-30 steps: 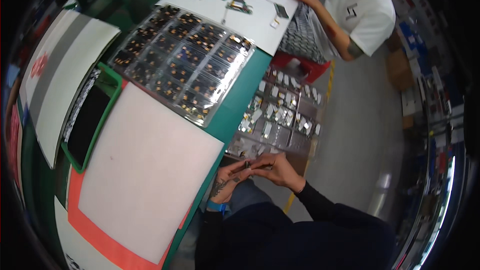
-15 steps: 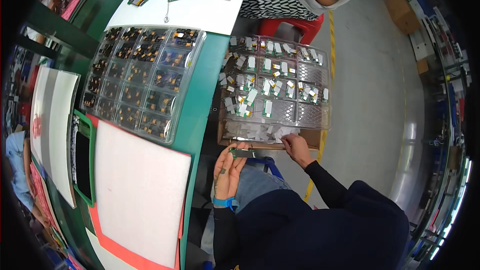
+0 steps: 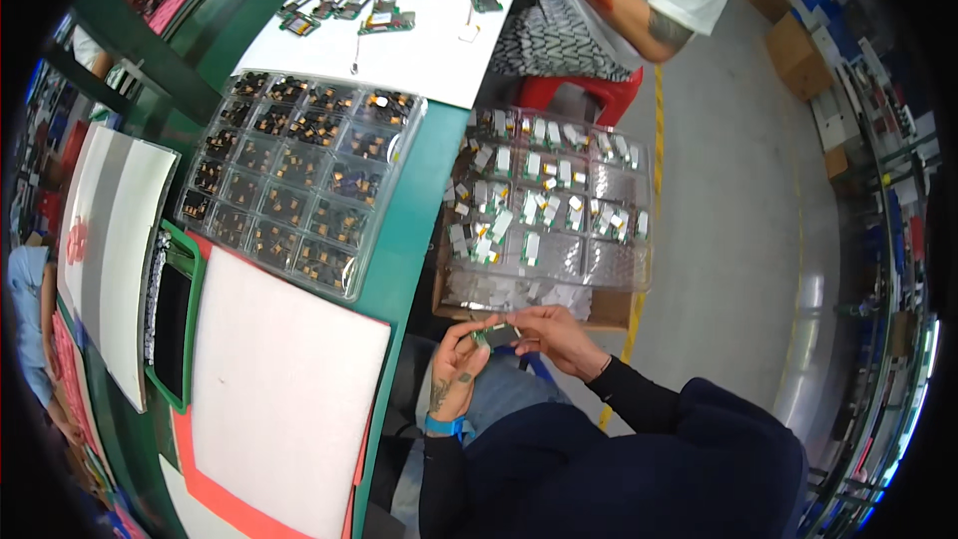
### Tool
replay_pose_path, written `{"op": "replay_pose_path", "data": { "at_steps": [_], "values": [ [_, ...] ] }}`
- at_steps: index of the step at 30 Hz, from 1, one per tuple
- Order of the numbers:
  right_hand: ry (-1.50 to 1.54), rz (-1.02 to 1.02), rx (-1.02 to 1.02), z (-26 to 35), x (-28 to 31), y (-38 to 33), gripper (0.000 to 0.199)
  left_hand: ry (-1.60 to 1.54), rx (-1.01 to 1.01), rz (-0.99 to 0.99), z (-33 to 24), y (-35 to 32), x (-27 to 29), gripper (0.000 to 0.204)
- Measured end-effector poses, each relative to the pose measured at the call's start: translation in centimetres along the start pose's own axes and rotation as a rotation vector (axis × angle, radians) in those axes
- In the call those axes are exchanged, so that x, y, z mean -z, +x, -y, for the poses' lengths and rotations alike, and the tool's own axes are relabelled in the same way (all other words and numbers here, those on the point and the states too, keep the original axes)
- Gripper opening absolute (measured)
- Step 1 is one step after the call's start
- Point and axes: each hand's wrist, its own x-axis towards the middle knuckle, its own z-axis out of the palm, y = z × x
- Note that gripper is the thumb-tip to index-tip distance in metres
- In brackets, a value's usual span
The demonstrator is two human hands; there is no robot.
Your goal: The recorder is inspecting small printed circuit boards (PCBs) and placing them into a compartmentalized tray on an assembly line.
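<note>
My left hand (image 3: 455, 381) is closed on the edge of a small green circuit board (image 3: 501, 336) with a dark flat face, held above my lap. My right hand (image 3: 561, 341) has come up against the board's right end, thumb and fingers pinched together. A tiny pale sliver shows by those fingertips, too small to name. Just beyond both hands, a clear compartment tray (image 3: 555, 256) holds several boards with white and silver parts. It rests over a cardboard box (image 3: 611, 309), where loose white pieces (image 3: 519, 292) lie at the near side.
To the left, the green bench (image 3: 391, 230) carries another clear tray (image 3: 349, 274) of small dark parts and a white foam sheet (image 3: 284, 369). More boards (image 3: 387, 22) lie on a white sheet at the far end. A co-worker (image 3: 649, 0) sits beyond, by a red stool (image 3: 609, 95).
My right hand has left the white pieces in the box and moved left to the board in my left hand. The view has shifted, showing more of the co-worker.
</note>
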Motion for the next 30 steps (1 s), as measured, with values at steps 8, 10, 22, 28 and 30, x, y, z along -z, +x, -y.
{"op": "replay_pose_path", "data": {
  "at_steps": [8,10,22,28,30],
  "values": [
    [-0.683,-0.077,0.735,16.5,-2.6,-2.6,0.011,-0.221,0.001,-0.016,-0.5,-0.3,0.7,0.047],
    [-0.884,-0.073,0.932,22.8,-5.0,-3.4,0.011,-0.259,0.016,0.002,-0.5,0.0,0.6,0.047],
    [-1.503,0.480,1.043,41.0,-17.2,7.6,0.019,-0.242,0.052,-0.048,0.0,0.6,1.7,0.043],
    [-1.945,0.246,1.104,42.1,-18.4,14.6,0.020,-0.244,0.062,-0.075,-0.1,0.1,1.3,0.043],
    [-2.010,0.217,1.168,41.1,-17.3,14.9,0.020,-0.252,0.085,-0.091,0.1,-0.5,1.2,0.043]
  ]
}}
